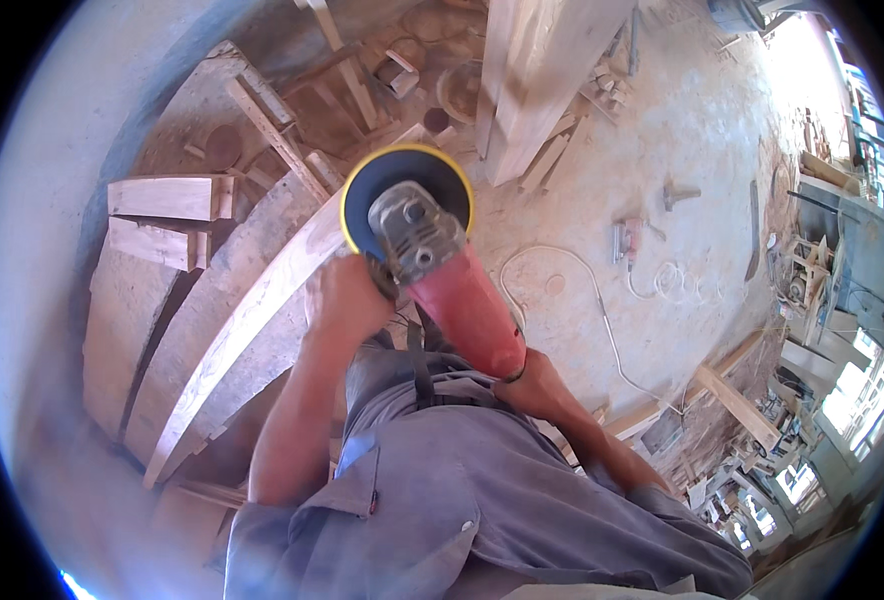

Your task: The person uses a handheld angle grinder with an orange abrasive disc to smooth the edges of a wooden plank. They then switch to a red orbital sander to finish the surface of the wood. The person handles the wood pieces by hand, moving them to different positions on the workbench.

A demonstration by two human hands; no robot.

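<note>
A red angle grinder (470,318) with a dusty metal gear head is held up in front of my body. Its round dark pad (442,170) has a yellow rim and points away from me. My left hand (350,300) is closed around a grip beside the gear head. Around the rear end of the red body, my right hand (530,385) is wrapped, its fingers partly hidden. Beyond the left hand lies a long pale wooden board (252,315), bent in the picture, its far end covered by the pad. Whether the pad touches the board I cannot tell.
Short wooden blocks (167,198) rest on the left near the wall. A thick timber beam (552,80) stands ahead. On the dusty floor to the right lie another red power tool (627,240) and a pale cable (602,300). Wood scraps and a cluttered bench (862,250) line the right.
</note>
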